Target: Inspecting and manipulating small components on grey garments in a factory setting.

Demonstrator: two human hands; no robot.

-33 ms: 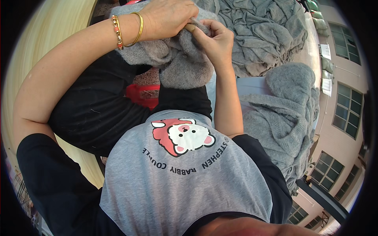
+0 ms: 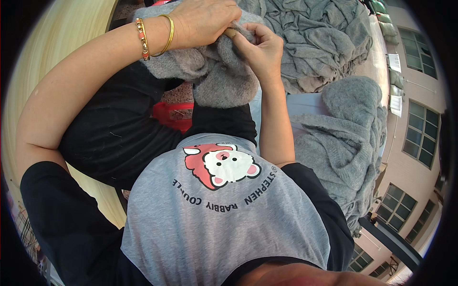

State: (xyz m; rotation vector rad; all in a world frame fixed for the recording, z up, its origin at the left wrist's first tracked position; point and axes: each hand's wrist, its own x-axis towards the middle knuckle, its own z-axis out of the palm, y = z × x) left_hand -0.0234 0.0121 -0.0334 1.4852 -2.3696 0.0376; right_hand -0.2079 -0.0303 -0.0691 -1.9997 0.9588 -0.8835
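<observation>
The grey knit (image 2: 226, 88) lies bunched over the black trousers (image 2: 112, 128). The right hand (image 2: 263, 47) pinches it between thumb and fingers, a tan cover (image 2: 230, 33) on the thumb tip; the left hand (image 2: 205, 21) closes on it just beside, its own thumb hidden. This looks like close work on one small spot, calling for a steady pinch. To the right lie a grey pile (image 2: 324, 47) and another knit (image 2: 350, 131).
</observation>
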